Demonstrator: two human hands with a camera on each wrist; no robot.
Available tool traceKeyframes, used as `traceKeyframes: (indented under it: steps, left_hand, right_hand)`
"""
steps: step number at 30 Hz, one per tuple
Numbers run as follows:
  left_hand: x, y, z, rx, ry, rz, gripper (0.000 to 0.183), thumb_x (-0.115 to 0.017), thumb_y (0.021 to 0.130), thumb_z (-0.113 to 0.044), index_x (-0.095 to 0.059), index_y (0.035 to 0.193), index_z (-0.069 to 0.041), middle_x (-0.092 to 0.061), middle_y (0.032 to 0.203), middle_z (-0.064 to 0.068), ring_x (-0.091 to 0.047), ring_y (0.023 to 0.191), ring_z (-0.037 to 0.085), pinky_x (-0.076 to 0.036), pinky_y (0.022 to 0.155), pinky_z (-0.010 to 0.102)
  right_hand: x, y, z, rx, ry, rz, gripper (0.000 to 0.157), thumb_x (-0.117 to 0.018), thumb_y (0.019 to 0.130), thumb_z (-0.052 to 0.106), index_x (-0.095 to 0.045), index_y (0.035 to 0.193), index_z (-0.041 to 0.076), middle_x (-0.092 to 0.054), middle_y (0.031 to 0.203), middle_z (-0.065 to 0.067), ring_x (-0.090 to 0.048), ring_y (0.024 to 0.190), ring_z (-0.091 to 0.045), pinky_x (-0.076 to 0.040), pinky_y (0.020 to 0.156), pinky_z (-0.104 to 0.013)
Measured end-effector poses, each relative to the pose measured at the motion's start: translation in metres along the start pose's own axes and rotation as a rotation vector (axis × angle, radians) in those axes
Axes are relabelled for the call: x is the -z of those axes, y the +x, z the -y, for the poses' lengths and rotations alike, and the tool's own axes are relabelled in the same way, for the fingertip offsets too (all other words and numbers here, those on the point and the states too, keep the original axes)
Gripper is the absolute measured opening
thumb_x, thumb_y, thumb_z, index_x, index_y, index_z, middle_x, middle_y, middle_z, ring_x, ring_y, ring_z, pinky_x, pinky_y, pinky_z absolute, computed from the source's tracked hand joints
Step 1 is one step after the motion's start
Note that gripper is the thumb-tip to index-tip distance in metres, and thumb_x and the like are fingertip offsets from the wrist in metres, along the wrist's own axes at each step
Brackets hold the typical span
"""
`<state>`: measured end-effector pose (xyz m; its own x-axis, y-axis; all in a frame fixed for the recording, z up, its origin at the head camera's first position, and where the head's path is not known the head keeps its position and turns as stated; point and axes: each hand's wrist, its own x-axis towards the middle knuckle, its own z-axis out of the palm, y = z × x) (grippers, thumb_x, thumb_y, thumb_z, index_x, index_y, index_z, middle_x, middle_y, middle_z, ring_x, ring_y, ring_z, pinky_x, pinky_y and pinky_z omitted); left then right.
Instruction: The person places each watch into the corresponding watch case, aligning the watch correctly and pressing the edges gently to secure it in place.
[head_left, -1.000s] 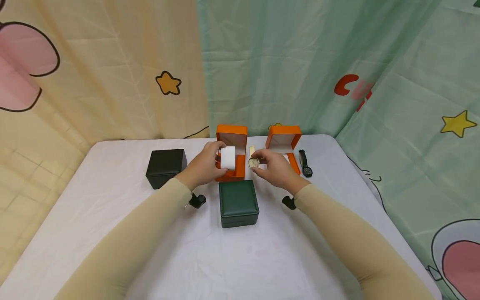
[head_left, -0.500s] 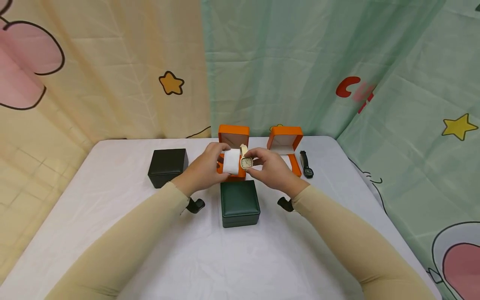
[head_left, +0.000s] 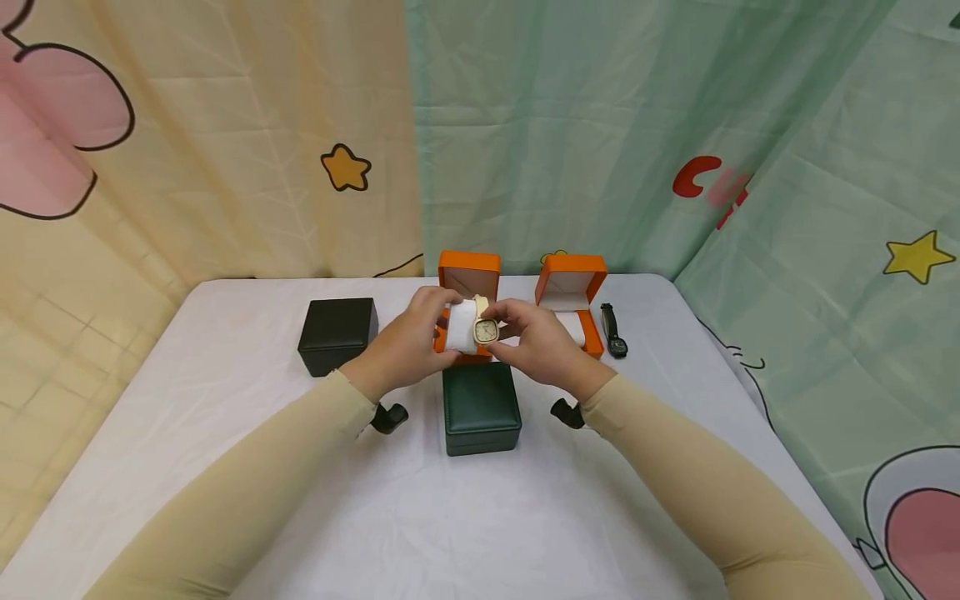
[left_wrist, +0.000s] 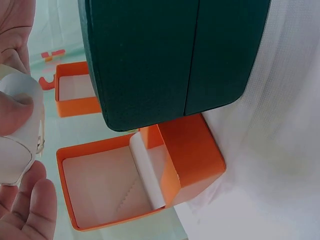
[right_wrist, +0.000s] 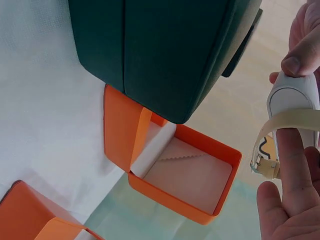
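My left hand (head_left: 411,342) holds a white watch cushion (head_left: 460,327) above the left orange box (head_left: 469,262), whose lid stands up. My right hand (head_left: 538,343) pinches a watch (head_left: 486,331) with a squarish gold-rimmed face and a cream strap (right_wrist: 291,119). In the right wrist view the strap loops across the cushion's end, and a right finger lies inside the loop. The left thumb (right_wrist: 298,60) presses the cushion's other end there. A closed dark green box (head_left: 482,408) stands just in front of the hands.
A second open orange box (head_left: 573,265) with a white cushion inside stands at the back right. Beside it lies a black watch (head_left: 615,340). A closed black box (head_left: 337,335) stands on the left of the white-covered table (head_left: 480,525). Printed curtains (head_left: 562,150) hang behind.
My right hand has moved left with the cream-strap watch, bringing it from beside the cushion onto its right end. The left hand keeps holding the cushion, slightly lower.
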<state>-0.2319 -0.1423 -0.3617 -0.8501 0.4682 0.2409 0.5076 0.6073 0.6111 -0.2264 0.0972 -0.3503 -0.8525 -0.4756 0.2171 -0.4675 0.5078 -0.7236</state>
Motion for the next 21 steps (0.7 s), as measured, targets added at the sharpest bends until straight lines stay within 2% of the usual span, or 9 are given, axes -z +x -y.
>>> traceKeyframes:
  steps: [7, 21]
  left_hand:
    - [-0.0011, -0.0032, -0.0008, -0.003, -0.046, -0.033, 0.073, -0.084, 0.088, -0.006, -0.039, 0.146, -0.01, -0.035, 0.154, 0.015, -0.064, 0.117, 0.031, -0.061, 0.099, 0.047]
    - [-0.0026, -0.0068, -0.0011, -0.017, -0.07, -0.098, 0.07, -0.083, 0.088, -0.007, -0.041, 0.144, -0.008, -0.038, 0.151, 0.017, -0.065, 0.111, 0.029, -0.062, 0.096, 0.042]
  right_hand:
    - [-0.0008, -0.0012, 0.0046, -0.012, 0.007, -0.003, 0.039, -0.076, 0.096, 0.007, -0.062, 0.132, 0.006, -0.068, 0.129, -0.011, -0.074, 0.105, -0.025, -0.063, 0.092, -0.036]
    - [-0.0021, -0.0038, 0.0101, -0.022, 0.04, -0.01, 0.042, -0.077, 0.095, 0.005, -0.063, 0.134, 0.008, -0.067, 0.132, -0.011, -0.075, 0.106, -0.027, -0.064, 0.091, -0.037]
